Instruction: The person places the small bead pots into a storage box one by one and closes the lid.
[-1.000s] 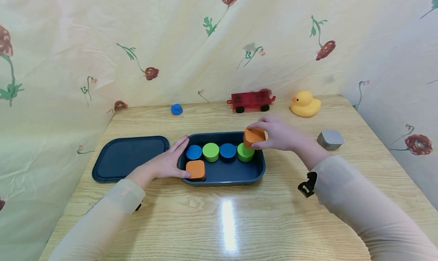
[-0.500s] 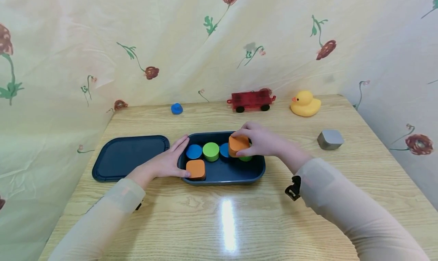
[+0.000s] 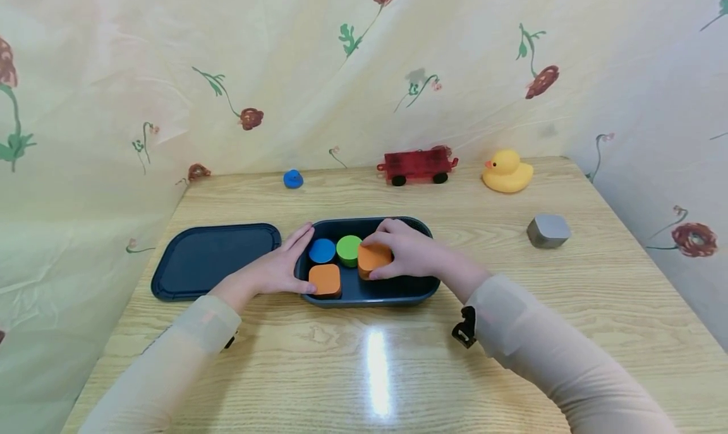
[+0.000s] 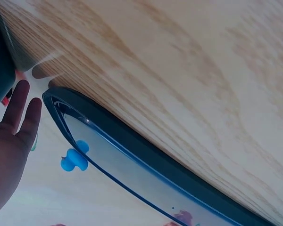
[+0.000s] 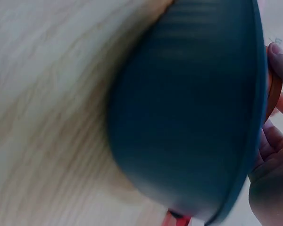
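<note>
A dark blue oblong container (image 3: 419,289) stands mid-table in the head view. My right hand (image 3: 412,251) pinches an orange rounded block (image 3: 374,260) between thumb and fingers, low inside the container. My left hand (image 3: 273,271) rests against the container's left end, fingers extended along the rim, thumb at a second orange rounded block (image 3: 325,280) in the front left corner. Behind that block sit a blue round piece (image 3: 321,251) and a light green round piece (image 3: 348,249). My right hand and its block hide the rest of the back row.
Left of the container lies a dark blue flat lid or tray (image 3: 216,260). A grey rounded block (image 3: 548,230) stands at the right. Along the back are a small blue duck (image 3: 292,179), a red toy wagon (image 3: 418,164) and a yellow duck (image 3: 509,171).
My right hand has carried the orange block leftward and down, from above the right-hand green piece to beside the left-hand green piece. My left hand has stayed in place.
</note>
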{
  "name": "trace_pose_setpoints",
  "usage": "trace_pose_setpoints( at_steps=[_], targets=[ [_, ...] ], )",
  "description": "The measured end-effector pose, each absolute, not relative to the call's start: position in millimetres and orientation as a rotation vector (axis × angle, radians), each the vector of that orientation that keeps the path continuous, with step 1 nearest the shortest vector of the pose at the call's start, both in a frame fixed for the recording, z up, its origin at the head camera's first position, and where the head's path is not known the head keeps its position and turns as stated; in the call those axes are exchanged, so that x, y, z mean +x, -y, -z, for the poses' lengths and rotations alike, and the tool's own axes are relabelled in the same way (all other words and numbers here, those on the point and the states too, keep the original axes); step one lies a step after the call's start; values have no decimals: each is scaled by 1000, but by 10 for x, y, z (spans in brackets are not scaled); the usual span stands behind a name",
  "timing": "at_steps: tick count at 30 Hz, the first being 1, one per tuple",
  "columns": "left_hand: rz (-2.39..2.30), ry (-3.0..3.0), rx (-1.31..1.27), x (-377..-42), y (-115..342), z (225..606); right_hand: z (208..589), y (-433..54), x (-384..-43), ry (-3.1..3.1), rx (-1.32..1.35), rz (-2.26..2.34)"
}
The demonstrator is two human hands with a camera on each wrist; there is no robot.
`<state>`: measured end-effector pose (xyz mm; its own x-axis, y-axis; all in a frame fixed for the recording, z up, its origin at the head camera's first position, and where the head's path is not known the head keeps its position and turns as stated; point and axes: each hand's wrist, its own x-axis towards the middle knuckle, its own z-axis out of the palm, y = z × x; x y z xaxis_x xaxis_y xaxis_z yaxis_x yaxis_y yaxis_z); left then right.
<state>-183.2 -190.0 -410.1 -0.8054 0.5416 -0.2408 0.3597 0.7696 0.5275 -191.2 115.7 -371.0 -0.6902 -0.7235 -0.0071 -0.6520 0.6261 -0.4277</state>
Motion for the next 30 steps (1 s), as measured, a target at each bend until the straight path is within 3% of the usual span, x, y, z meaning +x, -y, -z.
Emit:
trace_pose_setpoints(
  at_steps=[30],
  targets=[
    [-676, -2592, 708, -1826, 1915, 4106, 4006, -741, -1744, -2674, -1084, 481]
  ],
)
